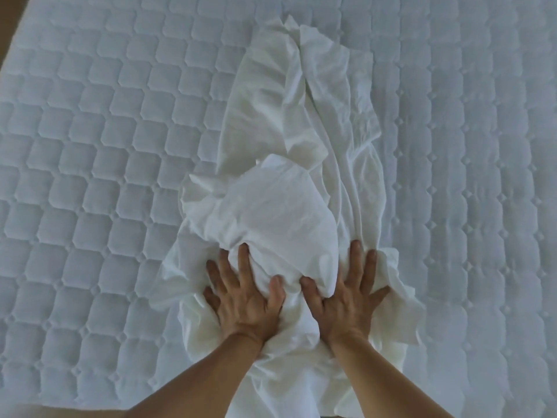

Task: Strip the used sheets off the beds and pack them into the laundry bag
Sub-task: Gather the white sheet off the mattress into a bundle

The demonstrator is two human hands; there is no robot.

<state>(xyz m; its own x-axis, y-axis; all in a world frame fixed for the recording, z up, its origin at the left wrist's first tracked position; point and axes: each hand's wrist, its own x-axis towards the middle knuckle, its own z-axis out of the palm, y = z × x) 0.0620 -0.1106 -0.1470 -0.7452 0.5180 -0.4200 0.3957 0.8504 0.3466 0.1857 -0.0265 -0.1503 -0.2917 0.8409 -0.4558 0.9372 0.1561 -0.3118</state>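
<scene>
A crumpled white sheet [289, 164] lies bunched in a long strip down the middle of the quilted white mattress [99, 164]. Its near end is gathered into a puffy mound. My left hand [244, 297] presses on the mound's left side with fingers spread and fairly straight. On the right side my right hand [346, 294] lies flat with fingers spread, its thumb pushing into the cloth. Both thumbs pinch a fold of the mound between them. No laundry bag is in view.
The bare mattress fills nearly the whole view on both sides of the sheet. A strip of brown floor [9, 28] shows past its far left corner, and the mattress's near edge runs along the bottom left.
</scene>
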